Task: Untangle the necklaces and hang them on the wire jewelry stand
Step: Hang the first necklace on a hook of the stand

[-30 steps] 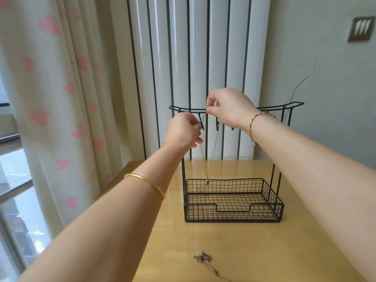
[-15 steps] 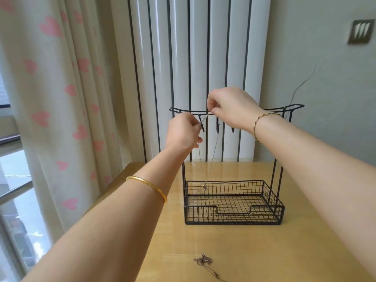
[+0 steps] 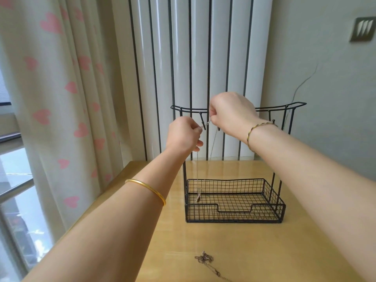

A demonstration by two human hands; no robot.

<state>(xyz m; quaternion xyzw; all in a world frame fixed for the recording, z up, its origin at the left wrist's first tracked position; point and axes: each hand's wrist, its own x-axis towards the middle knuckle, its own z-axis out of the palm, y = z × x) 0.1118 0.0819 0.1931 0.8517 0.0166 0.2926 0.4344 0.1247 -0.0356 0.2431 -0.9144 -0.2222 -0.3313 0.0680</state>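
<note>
**Silver necklace held at the hook row of the stand**

We see the left hand (image 3: 184, 133) and the right hand (image 3: 232, 112) raised in front of the top rail of the black wire jewelry stand (image 3: 234, 220). The fingers of each hand are curled and pinch the thin silver chain necklace (image 3: 205, 124), with a short span running between them beside a hook. We cannot tell whether the chain rests on that hook. Its small pendant (image 3: 198, 197) hangs low within the stand's basket. A second, bunched bronze-coloured necklace (image 3: 204, 258) lies on the light wooden desk (image 3: 264, 251) in front of the stand, apart from it.
</note>
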